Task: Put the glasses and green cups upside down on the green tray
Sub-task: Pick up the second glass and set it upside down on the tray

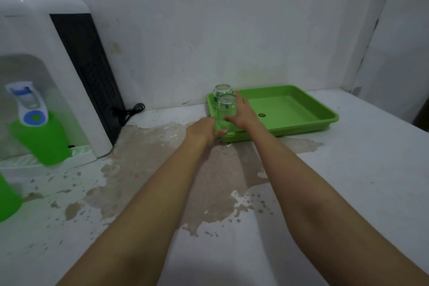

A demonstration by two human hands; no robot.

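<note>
The green tray (pixel 301 109) lies against the back wall. Two clear glasses stand upside down at its left end: a far glass (pixel 221 90) in the back corner and a near glass (pixel 226 109) in front of it. My right hand (pixel 243 111) wraps the near glass from the right. My left hand (pixel 205 131) grips the tray's front-left corner, thumb along the rim. One green cup (pixel 41 139) stands upside down on the dispenser's drip tray at the left. A second green cup (pixel 8 197) shows partly at the left edge.
A white water dispenser (pixel 51 72) with a black back panel fills the left side, its black cord (pixel 132 111) coiled on the counter by the wall. The white counter (pixel 348 181) has worn, peeling patches in the middle. A wall corner rises at the right.
</note>
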